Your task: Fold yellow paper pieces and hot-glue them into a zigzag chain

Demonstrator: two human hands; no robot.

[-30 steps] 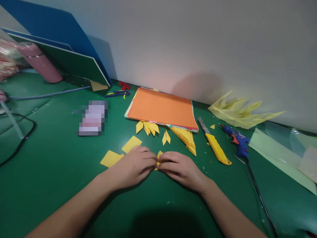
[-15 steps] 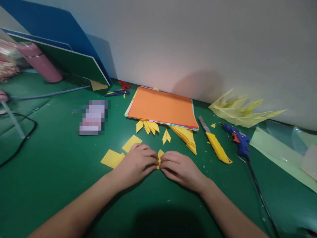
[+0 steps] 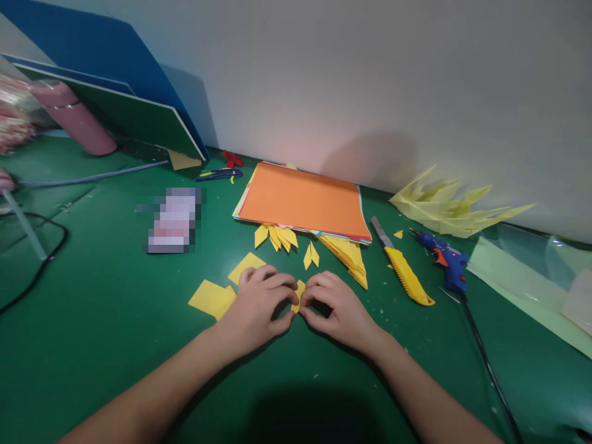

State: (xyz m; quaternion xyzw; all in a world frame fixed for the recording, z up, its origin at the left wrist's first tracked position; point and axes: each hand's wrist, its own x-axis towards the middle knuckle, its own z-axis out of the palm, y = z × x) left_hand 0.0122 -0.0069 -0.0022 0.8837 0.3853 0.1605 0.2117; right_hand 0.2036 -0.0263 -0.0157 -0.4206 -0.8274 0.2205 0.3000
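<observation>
Between my hands a small yellow paper piece [image 3: 300, 290] lies on the green table, partly covered by fingers. My left hand [image 3: 266, 299] is curled, its fingertips and thumb on the left side of the piece. From the right, my right hand [image 3: 335, 302] pinches the other side with thumb and fingers. Flat yellow paper squares [image 3: 208, 296] lie beside and partly under my left wrist, with another yellow square [image 3: 245, 266] just beyond that hand. Past my fingertips sits a small folded yellow paper piece [image 3: 311, 255] with two points.
An orange-topped paper stack [image 3: 300, 197] lies at the back, with folded yellow pieces [image 3: 277, 237] at its front edge. To the right are a yellow cutter knife [image 3: 407, 274] and a blue glue gun [image 3: 451, 262] with its cord. A blurred-out phone-like object [image 3: 176, 219] and pink bottle [image 3: 74, 117] are left.
My thumbs have moved down and apart from the other fingers, opening gaps within both hands. The fingertips stay at the small yellow paper piece.
</observation>
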